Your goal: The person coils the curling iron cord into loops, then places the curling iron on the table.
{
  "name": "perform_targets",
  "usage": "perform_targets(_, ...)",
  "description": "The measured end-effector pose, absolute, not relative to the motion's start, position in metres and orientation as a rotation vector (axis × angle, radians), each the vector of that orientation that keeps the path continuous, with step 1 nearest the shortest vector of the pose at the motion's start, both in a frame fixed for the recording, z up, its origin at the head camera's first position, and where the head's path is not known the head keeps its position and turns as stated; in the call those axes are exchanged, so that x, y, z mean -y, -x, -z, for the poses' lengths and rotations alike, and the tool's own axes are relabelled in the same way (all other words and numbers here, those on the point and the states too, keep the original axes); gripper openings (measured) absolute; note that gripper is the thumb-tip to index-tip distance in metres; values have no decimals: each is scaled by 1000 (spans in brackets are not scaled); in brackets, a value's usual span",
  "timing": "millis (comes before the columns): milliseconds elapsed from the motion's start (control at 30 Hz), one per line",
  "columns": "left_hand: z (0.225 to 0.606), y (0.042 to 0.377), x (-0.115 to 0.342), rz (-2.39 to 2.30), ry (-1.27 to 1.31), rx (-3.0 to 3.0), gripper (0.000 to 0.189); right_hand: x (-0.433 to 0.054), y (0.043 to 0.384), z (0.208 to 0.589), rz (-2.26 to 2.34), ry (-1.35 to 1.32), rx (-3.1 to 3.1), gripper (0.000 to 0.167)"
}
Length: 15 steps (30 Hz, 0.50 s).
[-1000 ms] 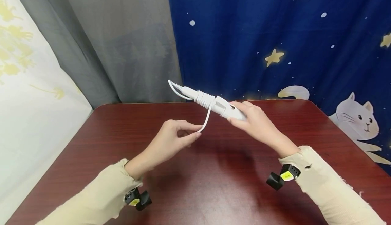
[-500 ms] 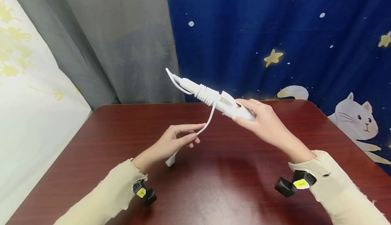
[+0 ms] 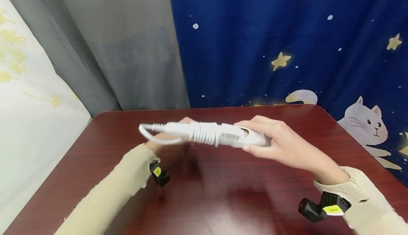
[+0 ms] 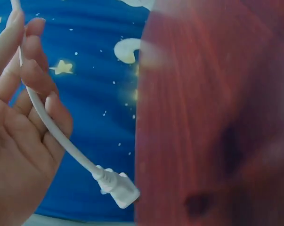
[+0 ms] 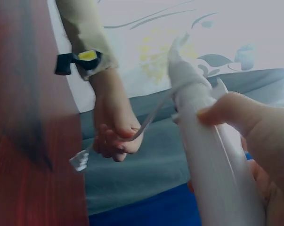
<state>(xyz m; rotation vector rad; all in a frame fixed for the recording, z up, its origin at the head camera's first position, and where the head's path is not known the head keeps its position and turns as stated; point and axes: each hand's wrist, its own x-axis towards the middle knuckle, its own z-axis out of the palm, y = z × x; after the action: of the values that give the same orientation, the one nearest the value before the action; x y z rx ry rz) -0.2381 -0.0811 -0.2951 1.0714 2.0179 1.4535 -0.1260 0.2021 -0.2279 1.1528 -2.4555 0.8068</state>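
My right hand grips a white curling iron by its thick end, holding it nearly level above the table. Its white cord is wound in tight turns around the middle, and a loop of it bows out at the far left end. Behind the iron, my left hand is mostly hidden in the head view. In the left wrist view its thumb and fingers pinch the loose length of cord, which runs down across the palm to a white plug. The right wrist view shows this cord stretched from the iron to the left fingers.
A dark red wooden table lies below both hands. Behind it hang a grey curtain and a blue curtain with stars and a cat. White patterned cloth covers the left side.
The iron has tipped from slanted to nearly level and come lower. The left hand has gone behind it, still holding the cord. The right hand has moved slightly right and down.
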Motion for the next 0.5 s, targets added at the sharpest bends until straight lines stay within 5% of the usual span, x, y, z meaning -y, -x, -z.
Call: perform_targets(500,255,256,98,-1119,-1266,-2232,8,-209,132,229,-653,-1327,2554,43)
